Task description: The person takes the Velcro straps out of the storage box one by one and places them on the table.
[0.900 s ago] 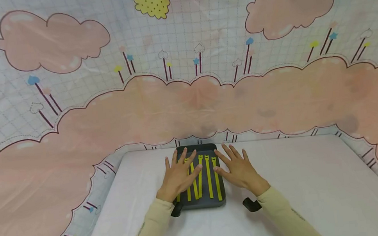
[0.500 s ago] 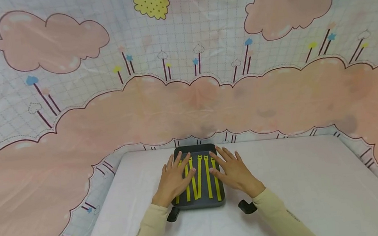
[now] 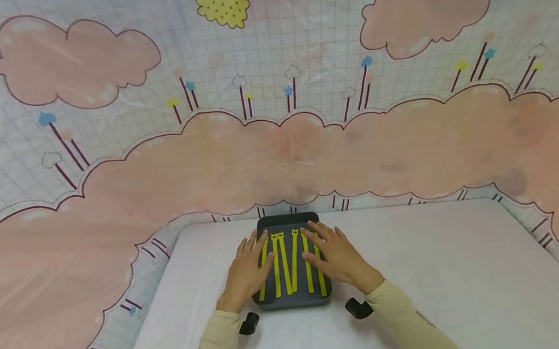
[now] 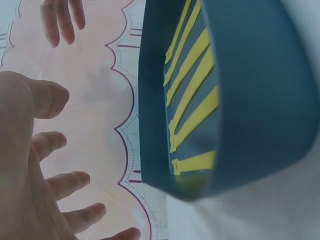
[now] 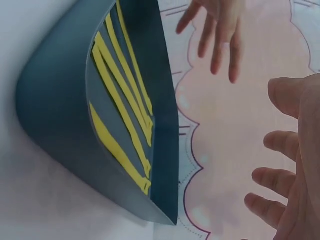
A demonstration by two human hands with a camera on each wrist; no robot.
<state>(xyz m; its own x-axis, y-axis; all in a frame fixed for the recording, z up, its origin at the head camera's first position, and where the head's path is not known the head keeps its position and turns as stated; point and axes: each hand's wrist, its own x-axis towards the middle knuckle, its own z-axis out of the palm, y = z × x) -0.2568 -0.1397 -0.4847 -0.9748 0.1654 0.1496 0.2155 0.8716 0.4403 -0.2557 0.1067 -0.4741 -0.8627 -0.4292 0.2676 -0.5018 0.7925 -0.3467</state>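
A dark grey tray (image 3: 293, 302) stands at the table's back edge. Several yellow straps (image 3: 276, 268) lie lengthwise in it, each with a slotted head at the far end, like hook-and-loop cable ties. My left hand (image 3: 244, 269) hovers over the tray's left side, its fingers spread and relaxed. Over the right side is my right hand (image 3: 339, 254), held the same way and covering parts of the straps there. Both wrist views show the hands above the tray wall (image 4: 265, 100), apart from it. Neither hand holds anything.
White cloth covers the table (image 3: 453, 269). Behind it rises a patterned backdrop (image 3: 340, 155) with pink clouds. A small black device (image 3: 249, 324) sits beneath the left wrist, and another black device (image 3: 359, 308) beneath the right wrist.
Both hands have drawn back slightly toward the body and shifted left in the head view, uncovering more of the left straps. The straps and tray appear to stay in place.
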